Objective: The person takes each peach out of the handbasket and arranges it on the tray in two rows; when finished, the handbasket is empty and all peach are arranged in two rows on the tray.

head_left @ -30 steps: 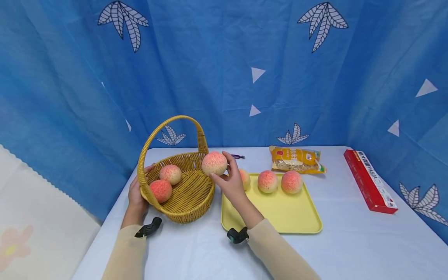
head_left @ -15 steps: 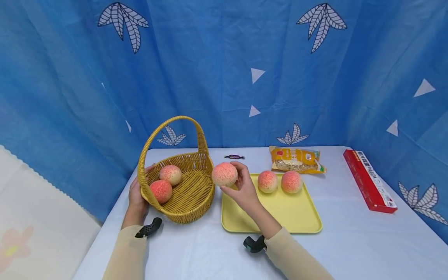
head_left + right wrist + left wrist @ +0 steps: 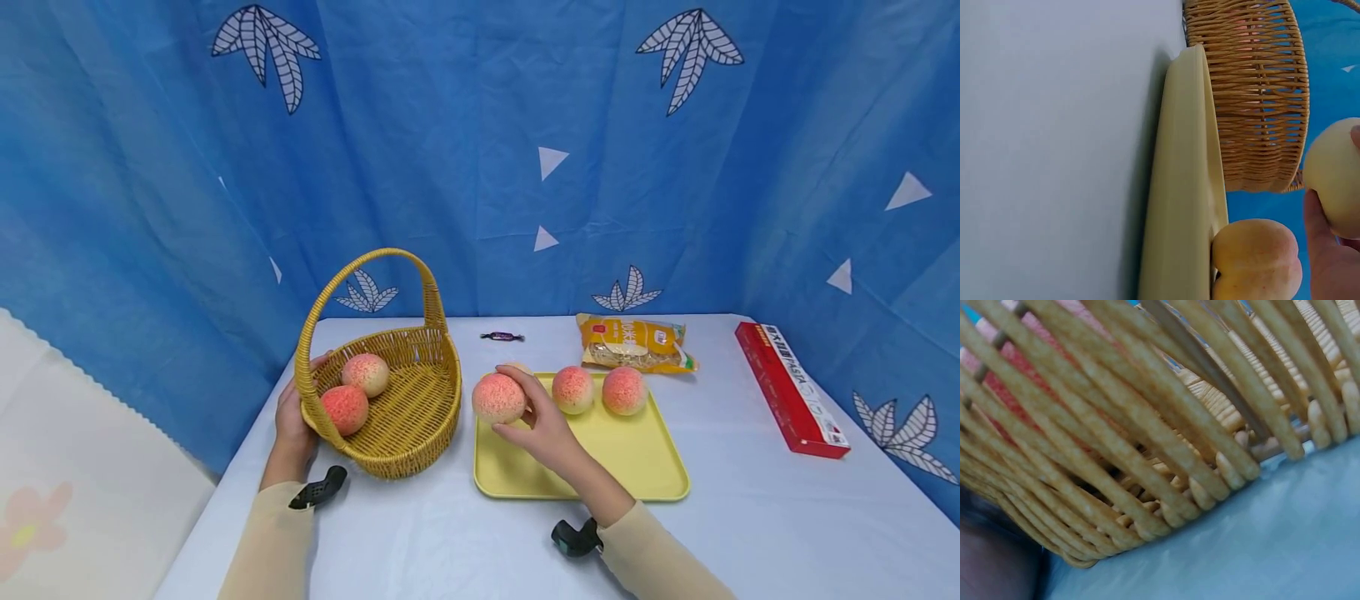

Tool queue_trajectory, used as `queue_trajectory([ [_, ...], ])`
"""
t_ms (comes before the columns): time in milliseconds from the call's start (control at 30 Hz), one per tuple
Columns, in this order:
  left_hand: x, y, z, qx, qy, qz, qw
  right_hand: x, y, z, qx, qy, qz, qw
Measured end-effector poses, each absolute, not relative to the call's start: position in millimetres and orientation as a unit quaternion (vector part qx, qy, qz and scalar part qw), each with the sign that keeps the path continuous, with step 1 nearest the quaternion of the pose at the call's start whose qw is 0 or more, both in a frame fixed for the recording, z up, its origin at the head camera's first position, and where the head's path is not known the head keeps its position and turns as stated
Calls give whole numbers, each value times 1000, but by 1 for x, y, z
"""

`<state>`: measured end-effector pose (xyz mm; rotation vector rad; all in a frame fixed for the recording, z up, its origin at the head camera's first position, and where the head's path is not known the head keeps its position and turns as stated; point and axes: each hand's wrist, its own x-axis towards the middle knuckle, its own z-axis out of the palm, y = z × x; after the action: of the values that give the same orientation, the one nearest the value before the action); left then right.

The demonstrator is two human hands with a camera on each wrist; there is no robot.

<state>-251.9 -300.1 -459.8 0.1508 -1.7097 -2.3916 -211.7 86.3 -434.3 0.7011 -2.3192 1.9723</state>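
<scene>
A peach (image 3: 498, 398), pink on top and pale beneath, is held between the thumb and fingers of my right hand (image 3: 551, 429), over the left part of the yellow tray (image 3: 600, 467). In the right wrist view the held peach (image 3: 1338, 178) shows its pale side. Against the outer left side of the wicker basket (image 3: 408, 417) my left hand (image 3: 294, 412) holds on, its fingers partly hidden by the weave. Inside the basket lie a redder peach (image 3: 345, 409) and a paler peach (image 3: 366, 374). Two peaches sit along the tray's back, and another is mostly hidden behind my right hand.
Behind the tray lies an orange bag of noodles (image 3: 637, 343). A small purple wrapped candy (image 3: 502, 337) rests to its left. Far right is a long red pasta box (image 3: 791, 390). The basket's tall arched handle (image 3: 378, 252) rises above its rim. A blue curtain (image 3: 480, 167) hangs behind.
My right hand has carried the peach from the basket's right rim rightward and lower, over the tray. The candy has come into full view. My left hand and the basket stay put.
</scene>
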Motion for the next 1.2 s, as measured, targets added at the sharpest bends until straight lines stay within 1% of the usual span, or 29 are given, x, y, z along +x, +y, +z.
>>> queue_trajectory([
  [200,-252,-300,-460,45,-585,-803,102,-210,96,-437,233,-762,604,-31],
  [400,-252,-300,-462,58,-578,-808,98,-211,105,-437,251,-795,549,-67],
  [667,-252,-304,-463,68,-587,-801,99,-213,111,-439,284,-829,471,-103],
  [800,-250,-304,-464,75,-587,-801,94,-214,111,-441,299,-839,443,-104],
  [1200,-251,-303,-466,76,-579,-805,104,-216,115,-446,300,-852,418,-98],
])
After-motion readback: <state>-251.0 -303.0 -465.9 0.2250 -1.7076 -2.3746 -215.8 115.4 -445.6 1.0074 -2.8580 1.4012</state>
